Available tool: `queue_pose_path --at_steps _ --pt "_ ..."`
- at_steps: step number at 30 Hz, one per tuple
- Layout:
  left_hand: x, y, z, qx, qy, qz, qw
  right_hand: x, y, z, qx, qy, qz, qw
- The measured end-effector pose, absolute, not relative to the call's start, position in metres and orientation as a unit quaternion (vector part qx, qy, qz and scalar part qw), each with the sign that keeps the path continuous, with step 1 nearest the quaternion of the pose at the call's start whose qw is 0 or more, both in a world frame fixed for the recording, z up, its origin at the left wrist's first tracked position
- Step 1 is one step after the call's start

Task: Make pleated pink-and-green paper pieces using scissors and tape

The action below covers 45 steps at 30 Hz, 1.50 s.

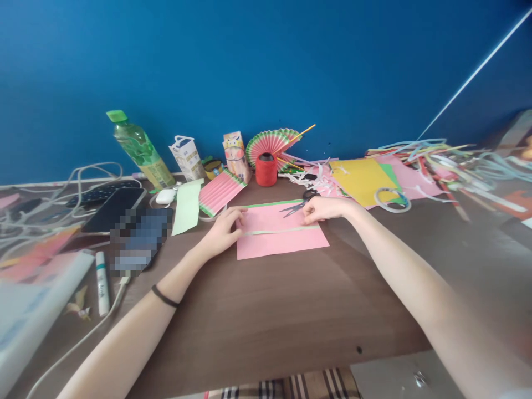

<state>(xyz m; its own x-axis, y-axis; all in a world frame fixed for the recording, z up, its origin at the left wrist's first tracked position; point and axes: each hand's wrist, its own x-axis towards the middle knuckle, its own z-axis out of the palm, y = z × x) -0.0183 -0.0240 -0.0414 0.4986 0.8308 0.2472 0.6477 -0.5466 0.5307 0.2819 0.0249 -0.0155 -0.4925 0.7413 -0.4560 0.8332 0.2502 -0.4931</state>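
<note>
Some green trim (272,204) is already edging the pink paper (274,219), which is lying flat and unpleated at twelve o'clock. The left hand (224,230), loosely spread, is resting on its nine o'clock edge; the right hand (320,209) is pinching its three o'clock side.

your desk (270,310), dark brown top | pink paper (282,245) right in front of you | red spool (266,172) behind it | bottle (139,149), white carton (189,159), marker (102,285) off to your left | loose strips (499,198) piled right
</note>
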Motion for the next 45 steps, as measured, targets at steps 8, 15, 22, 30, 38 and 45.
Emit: queue_pose_path --at_steps 8,15,22,30,38,45 --pt "-0.020 -0.020 -0.043 0.791 0.573 0.171 -0.127 0.281 0.021 -0.008 0.480 0.784 -0.389 0.052" --pt "-0.026 -0.021 -0.043 0.764 0.613 0.106 -0.171 0.281 0.020 -0.007 0.485 0.781 -0.389 0.051" --pt "-0.030 -0.014 -0.034 0.714 0.639 0.285 -0.013 0.281 0.022 -0.009 0.480 0.785 -0.389 0.048" --pt "-0.031 -0.004 -0.023 0.503 0.540 0.614 0.280 0.282 0.022 -0.010 0.477 0.793 -0.376 0.045" --pt "-0.025 -0.008 -0.011 0.426 0.453 0.725 0.296 0.284 0.026 -0.014 0.470 0.790 -0.394 0.032" --pt "-0.014 -0.024 -0.009 0.592 0.434 0.639 0.231 0.283 0.025 -0.013 0.497 0.776 -0.385 0.034"
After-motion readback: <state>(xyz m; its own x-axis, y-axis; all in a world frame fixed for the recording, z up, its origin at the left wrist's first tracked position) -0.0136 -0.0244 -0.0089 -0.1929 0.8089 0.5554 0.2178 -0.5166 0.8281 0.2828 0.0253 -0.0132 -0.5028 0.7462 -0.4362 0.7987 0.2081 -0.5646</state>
